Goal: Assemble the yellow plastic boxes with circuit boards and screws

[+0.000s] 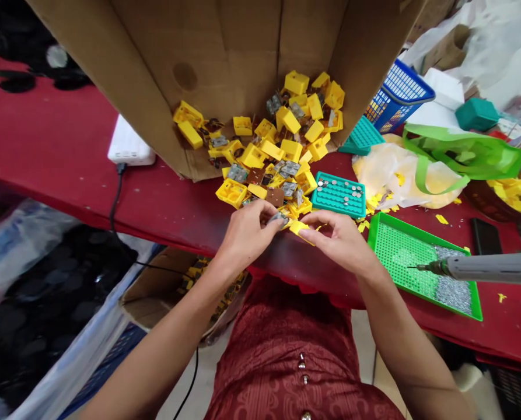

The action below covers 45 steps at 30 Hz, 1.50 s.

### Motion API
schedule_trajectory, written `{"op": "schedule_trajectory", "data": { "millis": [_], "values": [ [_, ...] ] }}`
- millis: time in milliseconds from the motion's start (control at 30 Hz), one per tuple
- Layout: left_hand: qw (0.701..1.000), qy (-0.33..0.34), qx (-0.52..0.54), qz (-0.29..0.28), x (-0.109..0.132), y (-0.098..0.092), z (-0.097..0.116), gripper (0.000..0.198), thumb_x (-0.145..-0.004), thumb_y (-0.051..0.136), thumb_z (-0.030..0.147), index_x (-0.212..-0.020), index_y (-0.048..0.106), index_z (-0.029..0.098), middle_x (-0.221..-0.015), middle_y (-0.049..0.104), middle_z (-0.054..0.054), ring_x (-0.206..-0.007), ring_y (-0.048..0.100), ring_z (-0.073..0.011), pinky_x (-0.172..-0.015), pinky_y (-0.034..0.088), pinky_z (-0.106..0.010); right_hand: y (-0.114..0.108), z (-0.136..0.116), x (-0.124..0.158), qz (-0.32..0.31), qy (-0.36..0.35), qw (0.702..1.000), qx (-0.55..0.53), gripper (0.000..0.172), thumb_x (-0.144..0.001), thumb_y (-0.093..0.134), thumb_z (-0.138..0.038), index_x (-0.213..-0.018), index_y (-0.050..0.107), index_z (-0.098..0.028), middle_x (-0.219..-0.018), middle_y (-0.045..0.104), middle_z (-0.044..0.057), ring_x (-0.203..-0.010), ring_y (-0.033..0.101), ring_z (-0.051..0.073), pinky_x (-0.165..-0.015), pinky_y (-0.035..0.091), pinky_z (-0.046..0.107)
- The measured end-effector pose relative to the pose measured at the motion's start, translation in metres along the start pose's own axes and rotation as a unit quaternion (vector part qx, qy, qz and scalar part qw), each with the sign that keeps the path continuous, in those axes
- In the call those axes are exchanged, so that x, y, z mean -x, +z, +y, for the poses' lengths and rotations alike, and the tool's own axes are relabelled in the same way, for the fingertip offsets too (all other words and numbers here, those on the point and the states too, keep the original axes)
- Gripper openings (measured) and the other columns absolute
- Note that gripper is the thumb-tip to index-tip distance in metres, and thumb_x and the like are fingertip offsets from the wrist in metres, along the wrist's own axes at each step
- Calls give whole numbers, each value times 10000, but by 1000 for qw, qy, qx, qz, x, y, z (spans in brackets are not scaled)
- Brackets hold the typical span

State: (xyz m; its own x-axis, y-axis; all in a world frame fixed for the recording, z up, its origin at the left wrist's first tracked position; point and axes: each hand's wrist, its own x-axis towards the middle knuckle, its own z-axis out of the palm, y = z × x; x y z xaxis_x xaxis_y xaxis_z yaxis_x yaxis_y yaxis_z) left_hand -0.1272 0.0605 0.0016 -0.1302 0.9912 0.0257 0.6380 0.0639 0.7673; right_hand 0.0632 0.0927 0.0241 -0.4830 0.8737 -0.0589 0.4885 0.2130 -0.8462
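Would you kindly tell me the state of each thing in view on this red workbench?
Left hand: pinching a grey metal plate.
Right hand: pinching a yellow plastic part.
Cardboard box: on its side, open, yellow parts spilling out.
Teal tray: metal studs in some holes.
Green perforated tray: grey metal bits heaped at one end.
Electric screwdriver: tip above the green tray, unheld.
Blue basket: tilted, behind the box.

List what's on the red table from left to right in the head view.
White power bank → left hand → right hand → green tray → black phone
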Motion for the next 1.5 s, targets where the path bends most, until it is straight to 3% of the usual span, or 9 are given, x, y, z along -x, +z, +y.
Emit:
{"op": "schedule_trajectory", "data": {
  "millis": [200, 400, 533, 767, 967, 1100, 1200, 1333, 1500],
  "values": [
    [991, 92, -85, 44, -16, -26, 6, 162, -879, 597, 169, -998, 707, 168, -1046, 766, -101, -971, 693, -239, -908, 490, -358, 11, -14, -20, 69, -92, 972, 205, 120, -866, 668, -217, -957, 720, -158, -953, 710, 89, -911, 617, 211, -866, 461, 378],
    [996, 76, -33, -13, -23, -32, 7, 195, -857, 627, 198, -1010, 743, 167, -976, 791, -75, -860, 715, -207, -833, 526, -315, 4, -17, -35, 90, -62, 993, 52, 91, -854, 626, -200, -836, 702, -153, -830, 708, 39, -749, 610, 139, -721, 455, 301],
    [998, 54, -8, 6, -19, -37, 5, 220, -842, 638, 209, -1028, 743, 157, -980, 797, -68, -837, 713, -188, -797, 532, -287, 7, -19, -29, 53, -51, 997, -27, 90, -840, 625, -212, -791, 679, -159, -761, 689, 8, -695, 600, 114, -651, 438, 267],
    [999, 52, 8, 3, 9, -46, -5, 185, -850, 634, 239, -981, 738, 161, -911, 781, -44, -773, 700, -181, -777, 520, -294, 39, -29, 18, 57, -139, 984, 92, 74, -904, 635, -205, -868, 683, -161, -857, 671, 30, -796, 598, 134, -734, 447, 273],
    [999, 21, 38, -7, 27, -43, -15, 191, -868, 639, 288, -998, 730, 183, -901, 766, -33, -770, 690, -178, -740, 516, -285, 64, -27, 39, 29, -172, 968, 181, 185, -978, 526, -241, -912, 669, -143, -882, 633, 59, -819, 581, 170, -761, 469, 306],
    [998, 22, -12, 58, 32, -41, -27, 233, -864, 626, 261, -1052, 705, 149, -1047, 734, -88, -840, 694, -195, -782, 525, -311, 76, -16, 30, 29, -147, 962, 229, 180, -966, 553, -249, -921, 679, -128, -900, 650, 89, -831, 585, 203, -759, 486, 338],
    [996, 9, -34, 88, 50, -43, -31, 189, -885, 607, 250, -1015, 700, 150, -1008, 726, -77, -822, 683, -188, -789, 519, -315, 77, -10, 25, 22, -141, 978, 152, 136, -944, 604, -241, -955, 687, -133, -907, 675, 78, -845, 616, 191, -770, 505, 325],
    [999, -21, -19, 40, 83, -36, -24, 150, -901, 638, 295, -951, 701, 168, -845, 717, -30, -711, 651, -171, -694, 509, -295, 65, -5, 26, 34, -118, 992, -39, 110, -944, 586, -195, -973, 692, -183, -953, 709, 27, -859, 664, 129, -797, 529, 278],
    [992, -1, -93, 84, 100, -2, -23, 585, -761, 819, 365, -1211, 623, 45, -1126, 639, -177, -1002, 635, -295, -881, 546, -422, 47, 9, 14, 125, -118, 985, 23, 92, -925, 599, -186, -924, 689, -202, -913, 702, 16, -835, 659, 145, -755, 536, 299]
  ]
}}
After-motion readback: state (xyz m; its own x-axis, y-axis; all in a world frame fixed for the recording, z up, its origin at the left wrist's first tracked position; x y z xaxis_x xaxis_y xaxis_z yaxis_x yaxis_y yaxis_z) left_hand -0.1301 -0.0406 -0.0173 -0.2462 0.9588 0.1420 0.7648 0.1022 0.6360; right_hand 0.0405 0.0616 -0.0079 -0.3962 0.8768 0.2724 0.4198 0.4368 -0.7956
